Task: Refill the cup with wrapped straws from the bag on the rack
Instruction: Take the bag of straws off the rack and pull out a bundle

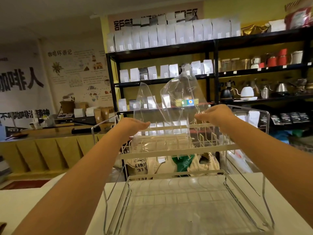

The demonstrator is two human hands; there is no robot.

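A clear plastic bag [179, 97] stands on the upper tier of a white wire rack [176, 150], its open mouth pulled upward. Pale wrapped straws [162, 141] lie in its bottom. My left hand [133, 125] pinches the bag's left edge. My right hand [213, 114] pinches the right edge at about the same height. Both arms reach forward over the rack. No cup is in view.
The rack's lower wire tray [177, 197] sits on a white counter [50, 200] right in front of me. Sacks and a green bag [183, 164] lie on the floor behind. Black shelves [215, 48] with white pouches and kettles fill the back wall.
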